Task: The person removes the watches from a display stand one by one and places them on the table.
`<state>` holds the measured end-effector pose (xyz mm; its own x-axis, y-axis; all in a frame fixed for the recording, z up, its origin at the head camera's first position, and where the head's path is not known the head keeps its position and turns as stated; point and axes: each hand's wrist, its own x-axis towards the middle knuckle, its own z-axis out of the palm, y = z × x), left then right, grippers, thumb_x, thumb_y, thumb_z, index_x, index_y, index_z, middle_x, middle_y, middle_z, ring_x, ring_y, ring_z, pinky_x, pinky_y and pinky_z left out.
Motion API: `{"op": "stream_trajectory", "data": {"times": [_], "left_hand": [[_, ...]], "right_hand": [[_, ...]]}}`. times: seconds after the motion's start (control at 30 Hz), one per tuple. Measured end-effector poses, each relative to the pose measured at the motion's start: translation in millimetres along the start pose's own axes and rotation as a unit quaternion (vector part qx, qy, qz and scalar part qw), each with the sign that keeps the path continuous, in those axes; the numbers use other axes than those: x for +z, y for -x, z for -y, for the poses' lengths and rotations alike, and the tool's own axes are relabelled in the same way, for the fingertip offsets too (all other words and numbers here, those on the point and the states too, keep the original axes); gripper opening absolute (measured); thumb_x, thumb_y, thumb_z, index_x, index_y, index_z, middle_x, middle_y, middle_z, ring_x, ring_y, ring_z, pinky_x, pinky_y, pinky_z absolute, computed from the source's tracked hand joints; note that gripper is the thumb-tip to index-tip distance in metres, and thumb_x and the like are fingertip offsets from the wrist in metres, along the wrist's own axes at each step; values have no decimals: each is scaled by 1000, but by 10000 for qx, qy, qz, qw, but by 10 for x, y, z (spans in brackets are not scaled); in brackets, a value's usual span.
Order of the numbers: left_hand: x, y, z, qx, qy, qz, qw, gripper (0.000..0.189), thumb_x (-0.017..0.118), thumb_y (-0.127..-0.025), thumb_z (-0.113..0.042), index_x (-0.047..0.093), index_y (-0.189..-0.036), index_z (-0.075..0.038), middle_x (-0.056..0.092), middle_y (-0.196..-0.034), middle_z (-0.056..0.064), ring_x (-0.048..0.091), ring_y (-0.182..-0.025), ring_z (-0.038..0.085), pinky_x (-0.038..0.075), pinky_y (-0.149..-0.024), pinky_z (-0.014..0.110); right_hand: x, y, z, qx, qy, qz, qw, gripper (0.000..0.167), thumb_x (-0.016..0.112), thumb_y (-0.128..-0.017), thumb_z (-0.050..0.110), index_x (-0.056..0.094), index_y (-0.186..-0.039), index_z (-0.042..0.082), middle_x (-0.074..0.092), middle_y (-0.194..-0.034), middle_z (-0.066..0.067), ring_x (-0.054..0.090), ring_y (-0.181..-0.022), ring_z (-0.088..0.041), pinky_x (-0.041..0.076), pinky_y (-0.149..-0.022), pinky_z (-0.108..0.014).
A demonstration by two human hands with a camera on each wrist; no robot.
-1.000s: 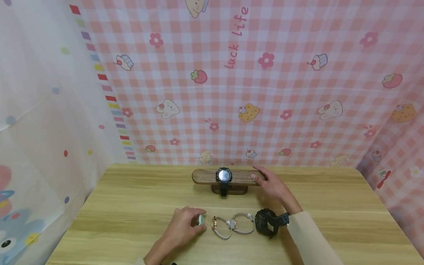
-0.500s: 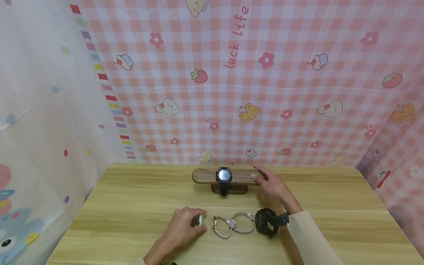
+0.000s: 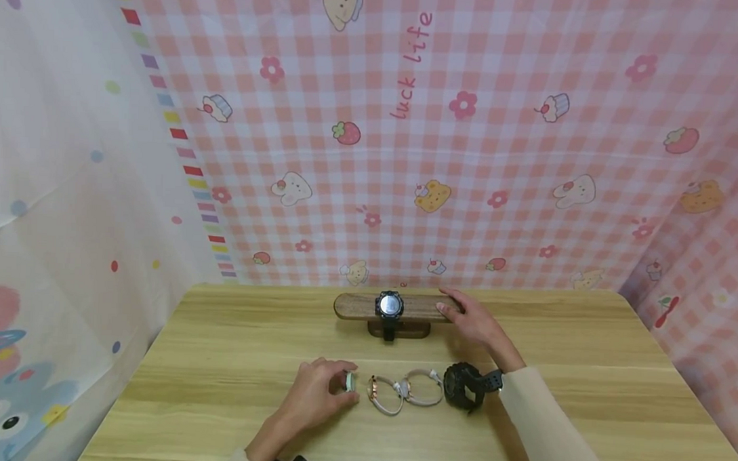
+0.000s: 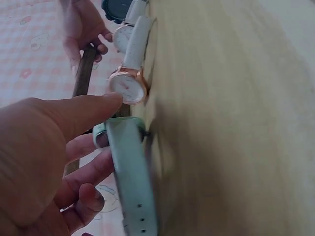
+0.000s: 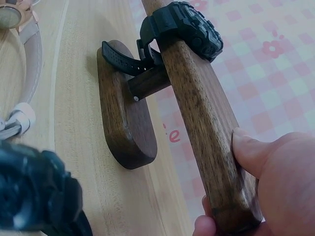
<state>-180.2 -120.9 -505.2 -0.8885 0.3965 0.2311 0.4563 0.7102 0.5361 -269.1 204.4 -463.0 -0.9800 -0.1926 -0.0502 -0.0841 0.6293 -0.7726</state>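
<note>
A mint-green wristwatch [image 4: 130,167] stands on the table with its strap towards me in the left wrist view. My left hand [image 3: 320,391] has its thumb and fingers curled round this watch, the fingers against its case. At the back, a dark wooden T-shaped watch stand [image 3: 357,307] carries a black digital watch [image 3: 390,306] strapped over its bar. My right hand [image 3: 478,322] grips the right end of that bar, thumb on the front face [image 5: 253,150] and fingers behind it.
Right of the mint-green watch, a rose-gold watch with white strap [image 3: 386,396], another white-strapped watch [image 3: 424,388] and a chunky black watch [image 3: 461,386] sit in a row on the wooden table [image 3: 217,388]. A pink checked cloth [image 3: 371,156] hangs behind.
</note>
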Motion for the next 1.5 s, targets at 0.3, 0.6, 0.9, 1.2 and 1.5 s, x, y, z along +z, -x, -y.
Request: {"op": "stream_trajectory", "data": {"times": [0.3,0.6,0.9,1.2,1.5], "left_hand": [[-157,-133,-1,217,279,-657,9972,38,87,-75,-17,74,-110,-6,68,-79,-4,45,-62,4,41,-61,22],[-206,-352,-46,88,586,-981,9934,31,83,-80,-17,74,-109,-10,68,-81,-4,42,-62,7,36,-58,22],[-213,-615,-93,-262,861,-725,9933,38,78,-87,-23,69,-121,-10,70,-94,4,46,-66,10,39,-57,25],[-220,-856,-125,-398,1104,-552,9916,50,78,-86,-24,62,-131,-10,65,-100,6,53,-78,14,46,-68,28],[-198,-1045,-123,-280,875,-560,9942,63,81,-83,-29,57,-137,-8,64,-101,6,58,-93,20,50,-85,40]], "right_hand": [[5,-7,-7,-8,4,-38,10000,53,50,-105,32,40,-151,9,36,-153,-26,34,-139,-47,30,-110,-62],[10,-10,-16,-7,-13,-33,10000,53,50,-105,32,40,-151,10,36,-153,-25,34,-139,-47,30,-110,-62],[11,-11,-23,-48,-97,25,9999,53,50,-105,31,39,-152,8,35,-153,-26,34,-139,-48,31,-109,-62],[14,-13,-14,-42,-43,6,10000,53,50,-105,32,40,-151,9,37,-152,-25,38,-137,-46,34,-107,-61],[6,-8,-8,-37,-78,-15,10000,52,50,-105,31,40,-151,9,38,-152,-25,38,-137,-47,34,-107,-62]]}}
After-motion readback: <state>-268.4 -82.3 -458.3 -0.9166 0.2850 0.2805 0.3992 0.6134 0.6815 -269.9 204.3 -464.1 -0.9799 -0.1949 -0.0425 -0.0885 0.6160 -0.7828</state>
